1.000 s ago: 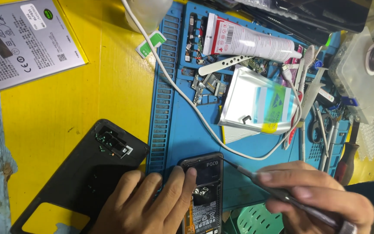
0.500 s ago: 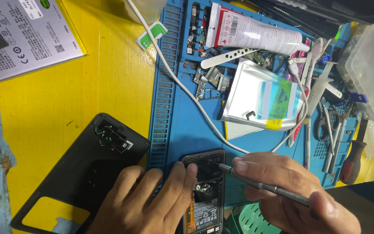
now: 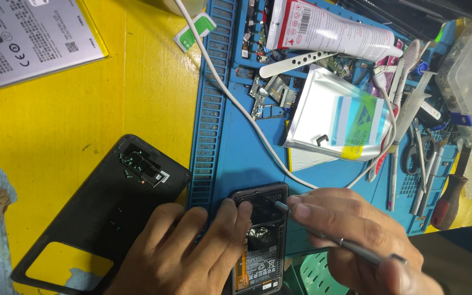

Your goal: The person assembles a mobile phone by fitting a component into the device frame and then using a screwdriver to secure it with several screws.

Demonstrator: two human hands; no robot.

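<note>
An opened black phone (image 3: 261, 240) lies on the blue repair mat (image 3: 230, 136) at the bottom centre, its inner parts and battery showing. My left hand (image 3: 184, 254) presses down on the phone's left edge with the fingers spread. My right hand (image 3: 356, 240) grips a thin metal screwdriver (image 3: 334, 240), its tip touching the phone's upper right corner near the camera block. The phone's black back cover (image 3: 105, 213) lies inside up on the yellow table just left of my left hand.
A silver foil pouch (image 3: 334, 117), a white glue tube (image 3: 329, 27), small loose parts, tweezers and scissors (image 3: 416, 158) crowd the mat's upper right. A white cable (image 3: 236, 101) crosses the mat. A white box (image 3: 25, 35) sits at top left.
My right hand has moved left with the screwdriver, bringing its tip onto the phone's top corner. The view has shifted slightly. My left hand stays on the phone.
</note>
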